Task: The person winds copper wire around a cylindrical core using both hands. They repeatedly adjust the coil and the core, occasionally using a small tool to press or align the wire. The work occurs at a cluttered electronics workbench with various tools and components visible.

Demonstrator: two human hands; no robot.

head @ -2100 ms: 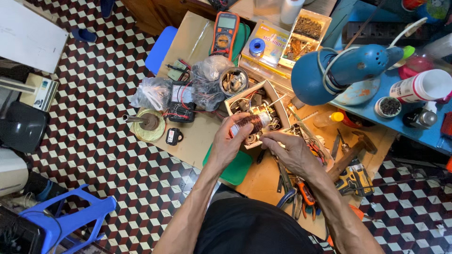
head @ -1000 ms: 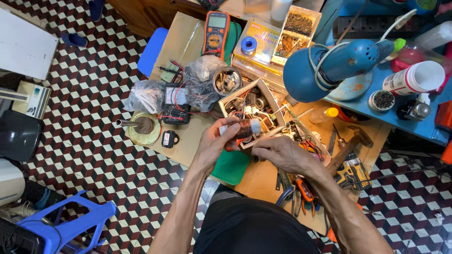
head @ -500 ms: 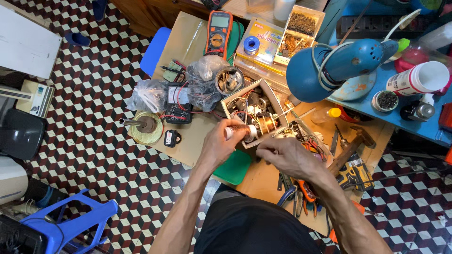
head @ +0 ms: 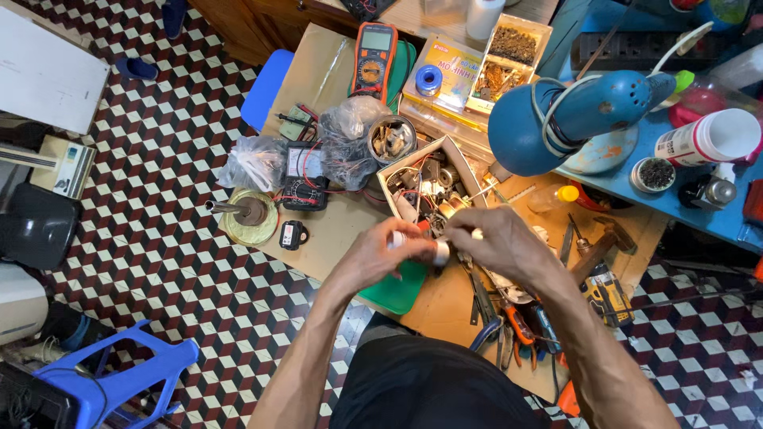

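The floor [head: 143,199] is tiled in a red, black and white cube pattern. A cluttered wooden workbench [head: 318,71] is set beside a blue shelf [head: 675,199]. 1 blue desk lamp [head: 556,119] and 1 blue plastic stool [head: 119,381] are seen.

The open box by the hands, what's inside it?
The box holds a jumble of small metal and electrical parts. Its near corner is hidden behind the left hand and right hand.

small white part [head: 439,252] mostly hidden by hands [head: 445,246]
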